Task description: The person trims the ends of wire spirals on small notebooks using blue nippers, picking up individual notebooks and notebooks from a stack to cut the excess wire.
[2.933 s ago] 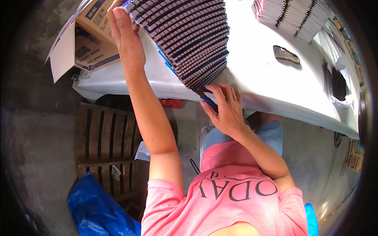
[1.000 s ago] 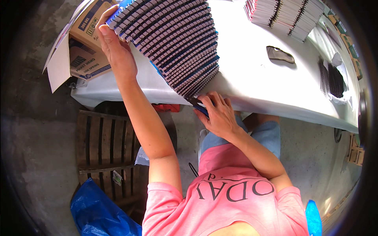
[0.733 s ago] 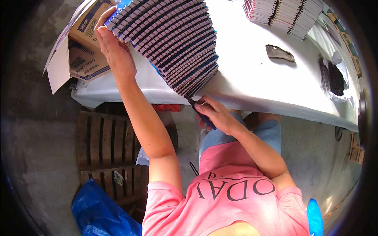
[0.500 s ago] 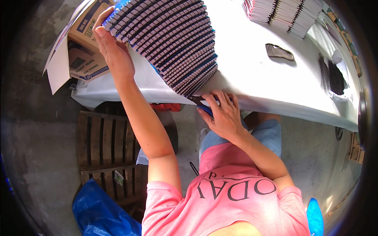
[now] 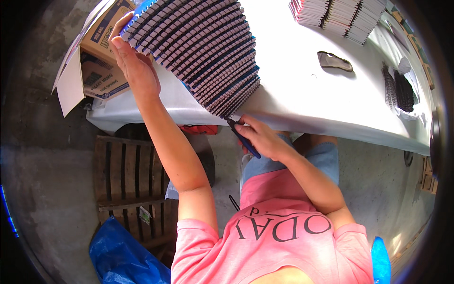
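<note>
A long fanned row of spiral notebooks point(image 5: 201, 52), with dark wire bindings and some blue covers, lies at the near left of the white-covered table. My left hand point(image 5: 135, 66) grips the far left end of this row, thumb over its edge. Against the near end of the row is the dark head of a pair of pliers point(image 5: 246, 142) with blue handles. My right hand point(image 5: 262, 137) is closed round the pliers, their handles pointing toward me past the table edge. The pliers' jaws meet the last binding; what lies between them is too small to make out.
An open cardboard box point(image 5: 101, 71) stands at the left end of the table point(image 5: 293, 94). More spiral notebooks point(image 5: 338, 19) are stacked at the far right. A grey-beige pouch-like item point(image 5: 335, 61) and black binding coils point(image 5: 402, 90) in plastic lie to the right. Below is a wooden pallet point(image 5: 130, 170).
My right hand has closed more tightly on the pliers, and their handles have swung lower, showing more of the blue grip. My left hand has barely shifted, still at the row's end.
</note>
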`<state>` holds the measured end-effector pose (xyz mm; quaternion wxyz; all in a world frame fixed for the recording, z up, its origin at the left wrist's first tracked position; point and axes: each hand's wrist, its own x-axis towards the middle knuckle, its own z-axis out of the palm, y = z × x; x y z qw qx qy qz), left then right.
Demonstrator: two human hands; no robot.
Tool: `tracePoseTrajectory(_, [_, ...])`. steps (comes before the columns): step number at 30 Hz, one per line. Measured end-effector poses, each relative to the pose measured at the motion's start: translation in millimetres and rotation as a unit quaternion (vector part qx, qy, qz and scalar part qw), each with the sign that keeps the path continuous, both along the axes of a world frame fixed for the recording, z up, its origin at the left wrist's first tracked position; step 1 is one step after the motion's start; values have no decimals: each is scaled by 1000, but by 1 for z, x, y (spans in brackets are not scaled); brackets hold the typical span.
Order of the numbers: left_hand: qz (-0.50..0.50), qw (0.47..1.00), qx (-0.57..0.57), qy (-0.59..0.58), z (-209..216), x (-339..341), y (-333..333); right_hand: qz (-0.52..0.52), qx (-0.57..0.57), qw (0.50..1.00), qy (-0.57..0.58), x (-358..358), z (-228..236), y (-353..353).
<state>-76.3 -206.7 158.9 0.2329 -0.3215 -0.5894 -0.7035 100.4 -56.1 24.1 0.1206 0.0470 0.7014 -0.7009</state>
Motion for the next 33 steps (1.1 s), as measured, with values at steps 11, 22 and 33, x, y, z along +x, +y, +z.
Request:
tracePoseTrajectory(11, [-9, 1000, 2, 1, 1, 1, 1, -147, 512, 781, 327, 20, -12, -6])
tracePoseTrajectory(22, [-7, 1000, -3, 15, 0, 0, 1, -115, 522, 779, 328, 12, -20, -7])
tracePoseTrajectory(33, [-7, 1000, 3, -3, 1, 2, 2, 48, 49, 997, -28, -10, -12, 15])
